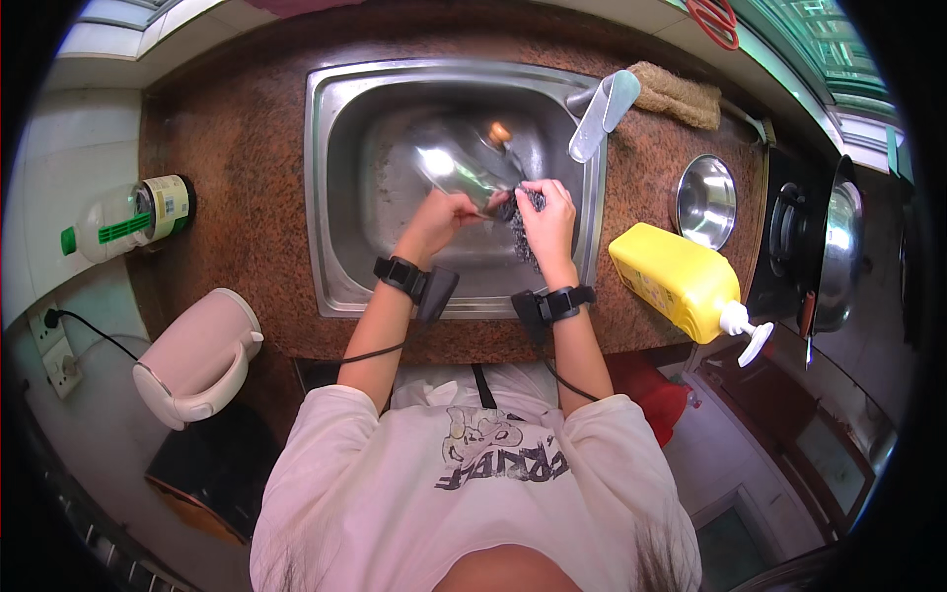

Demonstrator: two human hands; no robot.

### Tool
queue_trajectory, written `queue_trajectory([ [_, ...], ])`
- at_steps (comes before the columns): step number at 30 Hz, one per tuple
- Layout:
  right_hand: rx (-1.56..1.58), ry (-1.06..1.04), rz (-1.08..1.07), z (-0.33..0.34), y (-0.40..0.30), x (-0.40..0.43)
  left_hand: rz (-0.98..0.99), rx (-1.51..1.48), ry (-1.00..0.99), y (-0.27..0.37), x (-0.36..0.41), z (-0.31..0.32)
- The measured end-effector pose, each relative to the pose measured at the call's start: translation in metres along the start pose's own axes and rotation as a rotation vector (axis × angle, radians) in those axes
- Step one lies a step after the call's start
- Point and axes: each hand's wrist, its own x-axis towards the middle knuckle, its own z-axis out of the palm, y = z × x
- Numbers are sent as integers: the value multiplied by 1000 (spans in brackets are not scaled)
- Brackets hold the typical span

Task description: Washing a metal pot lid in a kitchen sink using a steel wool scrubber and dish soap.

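A stainless steel sink (385,185) set in a stone-look counter lies before me. Inside it my left hand (442,219) grips the near edge of a shiny metal item (453,169), blurred, perhaps a bowl or a lid. In my right hand (549,218) is a dark, shaggy scrubbing cloth or mesh (527,240), which hangs below the fingers and meets the metal item's right end. A small orange-brown thing (500,133) shows near the far side of the basin; what it is, I cannot tell. A faucet (605,115) stands at the sink's far right corner.
On the right are a yellow pump bottle (673,277), a metal bowl (706,201), a fibrous tan roll (677,96) and a wok (841,244) on a dark stove. On the left lie a plastic bottle (111,222) and a pink electric kettle (196,355). Red-handled scissors (714,22) hang beyond.
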Motion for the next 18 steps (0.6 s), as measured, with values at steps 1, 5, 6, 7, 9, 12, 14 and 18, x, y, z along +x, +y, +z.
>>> queue_trajectory([
  [1, 3, -3, -2, 1, -3, -3, 3, -1, 4, 5, -7, 9],
  [5, 257, -99, -18, 3, -41, -12, 37, 646, -53, -1, -7, -5],
  [6, 325, -123, -48, 2, -44, -10, 53, 755, -68, 5, -13, 3],
  [7, 398, -152, -82, 2, -49, -10, 71, 863, -75, 8, -21, 8],
  [9, 407, -168, -184, 5, -53, -3, 135, 911, -42, 7, -27, 7],
  [12, 253, -119, -301, 9, -49, 14, 221, 1101, -25, 8, -31, -5],
  [14, 170, -20, -234, 9, -37, 30, 272, 1146, -25, 11, -33, -6],
  [18, 133, 10, -117, 9, -4, 44, 293, 1263, 33, 26, -47, 0],
])
